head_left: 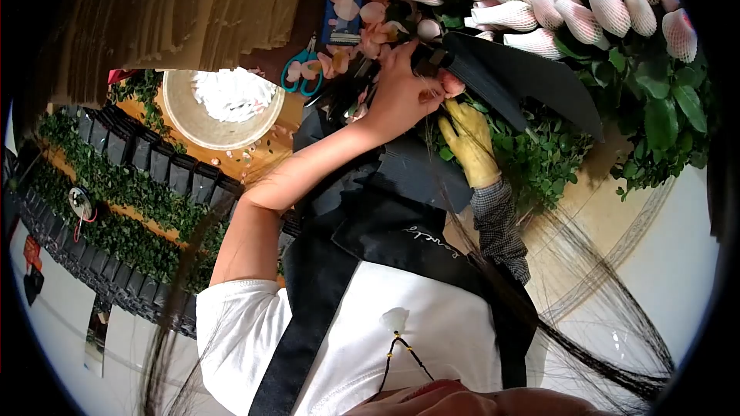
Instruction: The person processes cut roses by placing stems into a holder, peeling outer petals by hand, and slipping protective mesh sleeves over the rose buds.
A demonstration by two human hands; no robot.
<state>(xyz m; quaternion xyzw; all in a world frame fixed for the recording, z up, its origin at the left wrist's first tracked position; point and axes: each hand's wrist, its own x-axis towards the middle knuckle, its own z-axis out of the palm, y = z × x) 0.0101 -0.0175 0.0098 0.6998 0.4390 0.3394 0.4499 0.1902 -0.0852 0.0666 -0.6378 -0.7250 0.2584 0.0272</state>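
Observation:
My bare left hand (403, 92) reaches in at the middle, its fingers bent and pinching beside a pink rose (452, 84). Just below the bloom, my right hand (469, 142) wears a yellow glove and closes around the rose's base; most of the stem is hidden. A dark, stiff wing-shaped panel (532, 77) rises beside the rose on the right. Green leaves (547, 158) spread under and beside the glove. Loose pink petals (376, 12) lie beyond my left hand.
Several roses in white net sleeves (570, 17) are heaped at the upper right. Blue-handled scissors (302, 69) lie near a round bin (181, 123) holding white pieces. Brown corrugated sheets (193, 15) stand at the upper left. Rows of dark sleeves with greenery (123, 169) run along the left.

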